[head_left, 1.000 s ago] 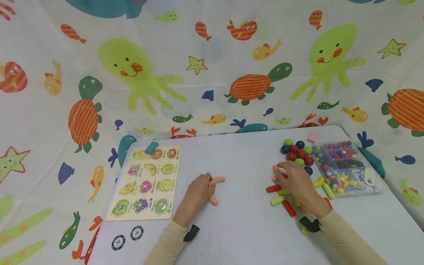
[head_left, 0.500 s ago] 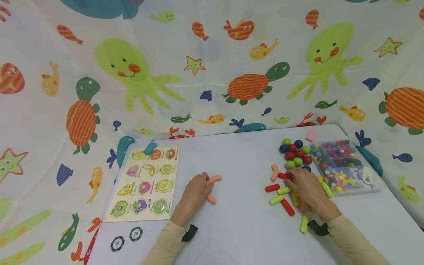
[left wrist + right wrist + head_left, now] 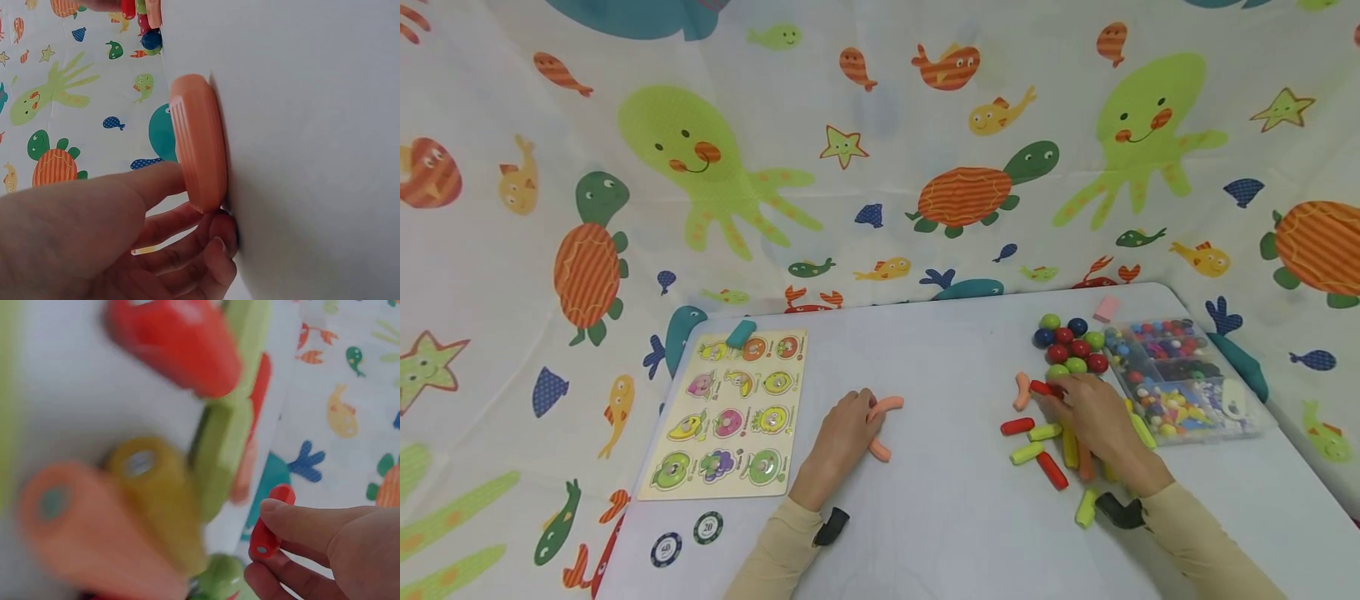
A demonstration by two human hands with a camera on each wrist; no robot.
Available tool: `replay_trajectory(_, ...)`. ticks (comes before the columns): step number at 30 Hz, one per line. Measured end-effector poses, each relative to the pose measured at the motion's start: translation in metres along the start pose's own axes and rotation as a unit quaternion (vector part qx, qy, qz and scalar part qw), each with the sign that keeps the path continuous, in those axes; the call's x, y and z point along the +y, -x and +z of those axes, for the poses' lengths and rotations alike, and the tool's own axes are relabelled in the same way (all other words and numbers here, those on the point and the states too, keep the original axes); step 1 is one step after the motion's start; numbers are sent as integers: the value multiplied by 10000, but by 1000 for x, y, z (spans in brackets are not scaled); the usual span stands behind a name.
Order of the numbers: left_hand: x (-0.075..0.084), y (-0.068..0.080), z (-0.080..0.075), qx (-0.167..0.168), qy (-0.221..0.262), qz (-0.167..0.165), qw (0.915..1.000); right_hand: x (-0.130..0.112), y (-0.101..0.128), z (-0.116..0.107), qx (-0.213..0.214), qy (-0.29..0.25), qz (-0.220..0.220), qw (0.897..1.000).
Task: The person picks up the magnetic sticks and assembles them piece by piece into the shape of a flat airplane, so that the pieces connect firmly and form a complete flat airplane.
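Note:
In the head view, my left hand (image 3: 846,433) is low on the table beside two salmon-coloured curved sticks (image 3: 890,403). The left wrist view has the thumb and fingertips around the lower end of one curved stick (image 3: 199,140), with the other fingers curled beneath. My right hand (image 3: 1101,425) pinches a short red stick (image 3: 272,525) between thumb and fingers; a small metal disc shows in its end. Just left of that hand lies another salmon curved stick (image 3: 1022,392). Red, yellow-green and yellow sticks, such as this red one (image 3: 1052,471), lie under and around the right hand.
Red, green and blue balls (image 3: 1079,348) sit behind the right hand. A clear compartment box (image 3: 1206,392) of beads and a pink block (image 3: 1106,309) stand at right. At left are a fruit puzzle board (image 3: 730,446), a teal block (image 3: 741,334) and two chips (image 3: 708,528).
The right hand has let go of a salmon curved stick, left it on the table, shifted right and taken the red stick. The left hand has stayed in place.

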State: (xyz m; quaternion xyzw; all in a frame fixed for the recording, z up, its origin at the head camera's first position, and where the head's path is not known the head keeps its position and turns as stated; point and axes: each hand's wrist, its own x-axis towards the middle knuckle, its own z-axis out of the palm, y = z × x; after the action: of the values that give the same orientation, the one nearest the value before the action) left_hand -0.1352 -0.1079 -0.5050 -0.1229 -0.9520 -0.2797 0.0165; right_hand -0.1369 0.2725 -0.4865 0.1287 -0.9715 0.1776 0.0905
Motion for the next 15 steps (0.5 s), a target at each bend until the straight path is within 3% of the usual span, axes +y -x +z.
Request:
replay_trajectory(8,-4,-1,3,106,-1,-15,9999,-39,-24,5,-103,-256,-417,9988)
replay_trajectory(15,-2,-2,1,-118,-20,-189,9998,-85,-42,30,-363,-301,-817,9955)
